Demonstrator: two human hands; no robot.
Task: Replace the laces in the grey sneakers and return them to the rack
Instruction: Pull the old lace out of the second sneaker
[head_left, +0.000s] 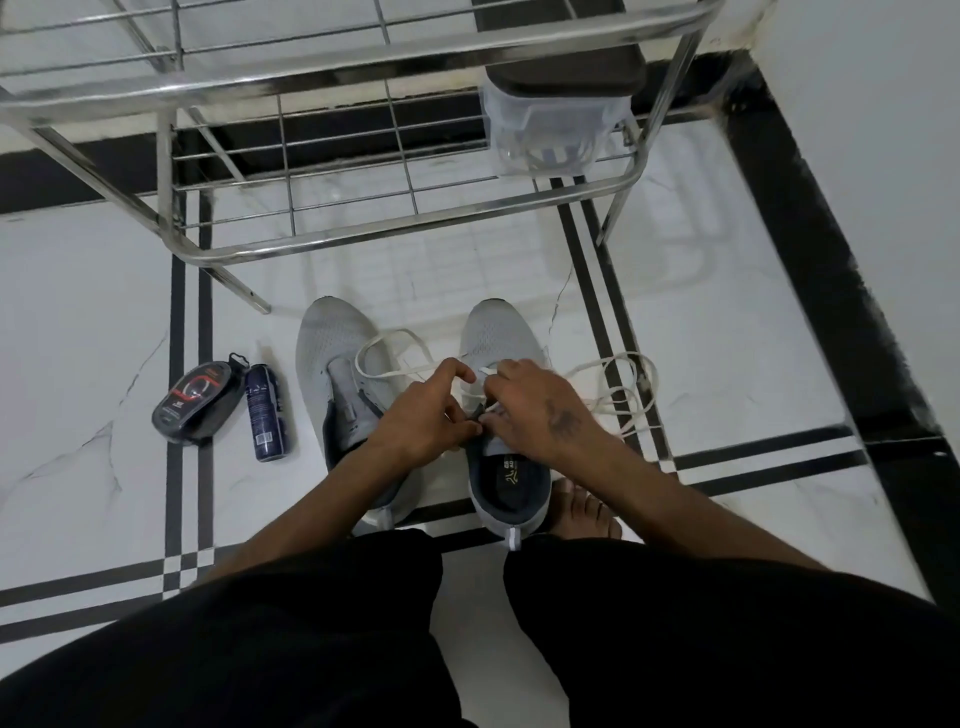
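Both hands (470, 402) pinching white lace (618, 389) — right grey sneaker (501, 343), rack (363, 156) behind

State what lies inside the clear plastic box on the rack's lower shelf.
Through the clear plastic box looped, cord-like shapes show faintly, perhaps laces; its wall blurs them. Its dark lid covers the top, hiding everything from above.

The floor (93, 322) is glossy white marble-look tile, crossed by thin paired black lines and edged with a broad black border (852, 291) along the pale wall (883, 104). Soft, even light glints off the polished surface.
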